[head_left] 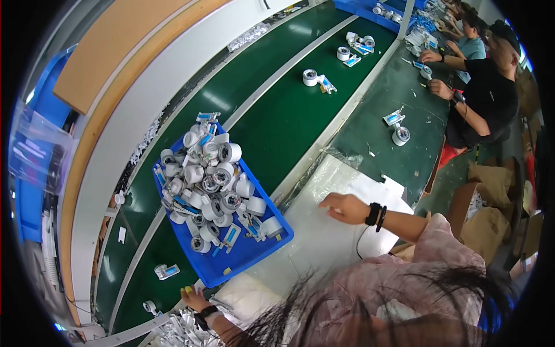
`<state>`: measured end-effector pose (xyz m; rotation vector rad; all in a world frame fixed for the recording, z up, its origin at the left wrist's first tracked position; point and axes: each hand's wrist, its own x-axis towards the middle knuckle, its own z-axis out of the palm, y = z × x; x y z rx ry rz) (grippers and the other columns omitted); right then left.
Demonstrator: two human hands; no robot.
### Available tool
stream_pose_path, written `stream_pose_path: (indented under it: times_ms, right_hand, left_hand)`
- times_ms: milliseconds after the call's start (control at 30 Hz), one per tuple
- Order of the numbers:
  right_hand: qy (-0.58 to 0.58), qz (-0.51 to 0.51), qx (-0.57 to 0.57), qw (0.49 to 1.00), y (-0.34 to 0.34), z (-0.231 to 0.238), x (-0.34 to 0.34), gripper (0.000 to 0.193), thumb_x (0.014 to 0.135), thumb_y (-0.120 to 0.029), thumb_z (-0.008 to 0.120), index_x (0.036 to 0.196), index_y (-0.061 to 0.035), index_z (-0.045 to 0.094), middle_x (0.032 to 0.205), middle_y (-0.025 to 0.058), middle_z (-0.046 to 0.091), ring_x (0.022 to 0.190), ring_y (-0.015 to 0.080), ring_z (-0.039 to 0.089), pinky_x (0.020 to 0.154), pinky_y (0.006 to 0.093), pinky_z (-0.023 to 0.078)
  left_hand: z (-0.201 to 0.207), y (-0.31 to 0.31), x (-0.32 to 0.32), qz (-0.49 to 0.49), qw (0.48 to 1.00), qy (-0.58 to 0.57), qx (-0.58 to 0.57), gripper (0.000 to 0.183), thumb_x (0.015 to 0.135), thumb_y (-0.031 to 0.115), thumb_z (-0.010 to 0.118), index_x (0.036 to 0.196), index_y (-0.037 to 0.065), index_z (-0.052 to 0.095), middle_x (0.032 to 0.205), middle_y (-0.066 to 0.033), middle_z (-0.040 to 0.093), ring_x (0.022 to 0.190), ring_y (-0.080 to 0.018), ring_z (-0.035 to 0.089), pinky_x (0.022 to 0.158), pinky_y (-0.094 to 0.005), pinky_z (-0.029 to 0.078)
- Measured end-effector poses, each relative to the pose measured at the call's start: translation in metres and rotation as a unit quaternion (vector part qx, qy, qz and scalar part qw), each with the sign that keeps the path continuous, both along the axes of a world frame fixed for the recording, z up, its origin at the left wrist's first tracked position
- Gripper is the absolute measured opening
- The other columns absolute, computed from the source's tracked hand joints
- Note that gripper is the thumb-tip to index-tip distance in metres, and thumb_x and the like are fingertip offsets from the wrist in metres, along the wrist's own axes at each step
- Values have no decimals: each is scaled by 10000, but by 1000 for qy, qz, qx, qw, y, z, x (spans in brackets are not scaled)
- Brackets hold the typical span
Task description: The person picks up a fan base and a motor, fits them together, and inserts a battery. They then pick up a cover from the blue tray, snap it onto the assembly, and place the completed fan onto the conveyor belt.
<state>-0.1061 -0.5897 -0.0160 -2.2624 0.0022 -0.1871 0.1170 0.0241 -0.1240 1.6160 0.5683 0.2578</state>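
The blue tray [254, 251] lies aslant over the green belt [260, 144], its right corner reaching across the rail [329, 132] to the edge of your worktop [358, 136]. White parts [230, 200], mostly round housings and flat pieces with blue strips, heap over its far and middle stretch, some standing above the rim. Toward the near edge, the bare blue floor shows, with a small yellowish bit on it.

Your left hand [195, 299] is just beside the tray's near corner, fingers partly spread; you cannot tell from here whether it touches the rim or grips anything. Just below it, white pieces [188, 332] are piled, limiting room on that side.

Your right hand [346, 207] is loosely open over the plastic sheet [306, 243], fingers bent, nothing visible in its grasp. Between it and the tray's right corner, the sheet gives you room to move.

A loose part [167, 272] lies on the belt near the tray's left edge; others sit up the belt, well apart from the tray. Farther along the worktop's right edge, a co-worker [488, 98] has both hands over it.
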Motion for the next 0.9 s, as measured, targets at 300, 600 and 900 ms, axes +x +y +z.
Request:
stream_pose_path:
  times_ms: [300,600,900]
  right_hand:
    - [-120,-259,-151,947,-197,-25,124,178,872,-130,601,1041,-119,656,938,123,648,780,299,651,658,395,522]
    - [-61,-113,-531,838,-308,-63,252,172,783,-222,636,942,-198,695,1100,29,568,1056,212,540,854,363,448]
    - [-74,-10,-510,857,-318,-52,246,110,800,-197,617,896,-162,658,1006,30,626,1096,209,543,928,344,421]
  left_hand:
    - [-15,48,-127,-193,957,53,-211,441,933,366,544,1259,70,511,1113,-86,625,923,-206,614,721,-329,523]
    - [-23,62,-110,-210,732,492,-422,442,919,432,568,1166,69,609,1292,-215,562,1191,-391,535,997,-550,452]
    - [90,-171,-162,-182,969,117,-119,300,952,87,542,1245,58,485,1037,-140,601,793,-267,665,627,-405,605]
